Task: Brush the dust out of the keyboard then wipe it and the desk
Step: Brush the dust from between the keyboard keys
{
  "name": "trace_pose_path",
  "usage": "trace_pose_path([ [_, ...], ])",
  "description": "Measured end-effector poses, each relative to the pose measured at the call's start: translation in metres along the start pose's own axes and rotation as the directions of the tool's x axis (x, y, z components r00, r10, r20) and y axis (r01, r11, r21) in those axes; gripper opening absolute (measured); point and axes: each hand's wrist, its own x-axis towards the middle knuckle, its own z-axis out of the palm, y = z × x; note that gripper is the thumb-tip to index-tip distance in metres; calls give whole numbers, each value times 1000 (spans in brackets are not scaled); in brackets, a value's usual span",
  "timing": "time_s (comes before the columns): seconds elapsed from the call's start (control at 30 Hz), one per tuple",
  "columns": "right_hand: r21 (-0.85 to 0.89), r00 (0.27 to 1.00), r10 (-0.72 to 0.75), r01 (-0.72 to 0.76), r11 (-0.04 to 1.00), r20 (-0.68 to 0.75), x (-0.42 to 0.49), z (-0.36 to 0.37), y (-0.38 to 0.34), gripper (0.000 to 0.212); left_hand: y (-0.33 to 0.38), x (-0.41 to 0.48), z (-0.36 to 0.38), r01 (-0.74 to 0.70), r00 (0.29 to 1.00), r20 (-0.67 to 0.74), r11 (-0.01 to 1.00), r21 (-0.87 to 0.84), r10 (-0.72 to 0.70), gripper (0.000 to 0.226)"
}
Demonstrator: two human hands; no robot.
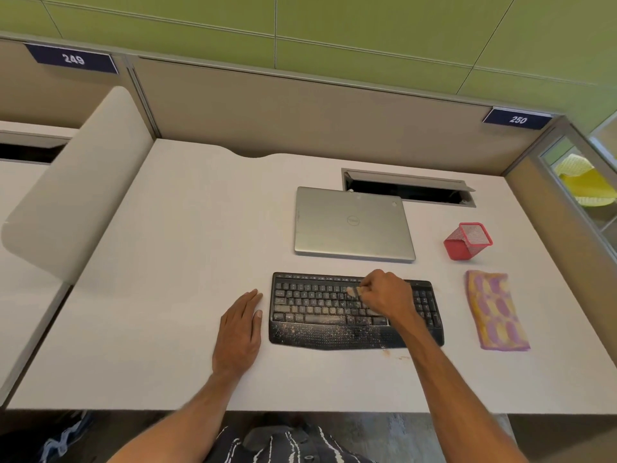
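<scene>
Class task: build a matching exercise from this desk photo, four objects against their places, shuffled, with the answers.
1 dusty black keyboard
2 closed silver laptop
3 red mesh pen cup
4 pink-and-yellow patterned cloth

A right of the laptop
B under the right hand, which pinches a small pale brush
C flat, directly right of the keyboard
D behind the keyboard

Pairs: 1-B, 2-D, 3-A, 4-C
</scene>
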Motion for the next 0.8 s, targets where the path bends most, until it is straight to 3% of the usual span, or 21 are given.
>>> trace_pose_path([
  [0.17, -19, 998, 0, 1, 1000, 59, -2, -2, 0, 12, 0, 0, 1, -4, 1000, -3, 1000, 6, 4, 50],
  [0.3, 13, 999, 31, -30, 999, -33, 0, -2, 0, 15, 0, 0, 0, -7, 1000, -5, 1000, 6, 7, 49],
  [0.47, -48, 997, 6, -2, 999, 77, -2, -1, 0, 11, 0, 0, 1, -8, 1000, -6, 1000, 4, 8, 49],
  [0.63, -38, 999, -7, 6, 999, -35, 1, -2, -2, 15, 0, -1, 1, -7, 1000, -8, 1000, 0, 7, 49],
  [0.8, -123, 997, -7, 17, 992, 75, 0, -4, -4, 11, 0, -1, 0, -11, 1000, -7, 1000, 0, 11, 50],
])
